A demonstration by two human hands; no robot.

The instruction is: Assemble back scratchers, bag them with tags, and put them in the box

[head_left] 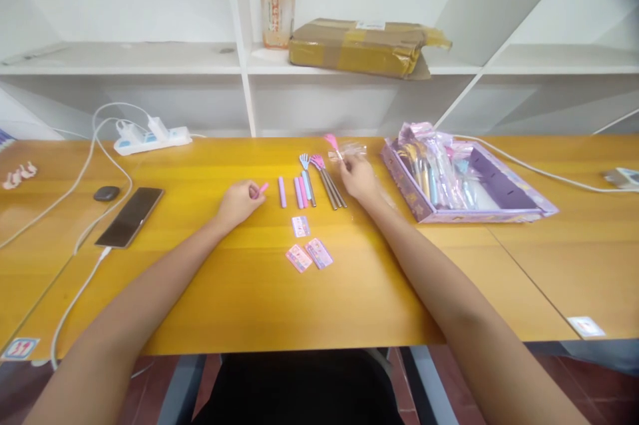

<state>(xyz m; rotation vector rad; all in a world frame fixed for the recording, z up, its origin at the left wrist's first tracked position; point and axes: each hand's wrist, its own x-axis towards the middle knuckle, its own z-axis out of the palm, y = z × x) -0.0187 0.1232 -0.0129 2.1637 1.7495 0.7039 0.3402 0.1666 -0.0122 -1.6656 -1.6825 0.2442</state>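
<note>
My left hand (238, 202) is closed on a short pink tube (263, 189), just above the table. Over to the right, my right hand (358, 178) is closed on a back scratcher with a pink head (331, 140); a clear plastic wrapper (357, 149) lies against its fingers. Between the hands is a blue hand-shaped back scratcher (304, 161), beside pink-headed back scratchers (317, 161) with metal rods. A lone lilac tube (282, 192) lies left of another lilac tube (298, 192) and a pink one. Nearer me are three small printed cards (300, 226).
A purple box (426, 208) of wrapped back scratchers stands at right. To the left are a phone (130, 217) on a cable, a black mouse-like object (106, 194) and a power strip (153, 140). A bottle (277, 5) and taped carton (357, 45) occupy the shelf.
</note>
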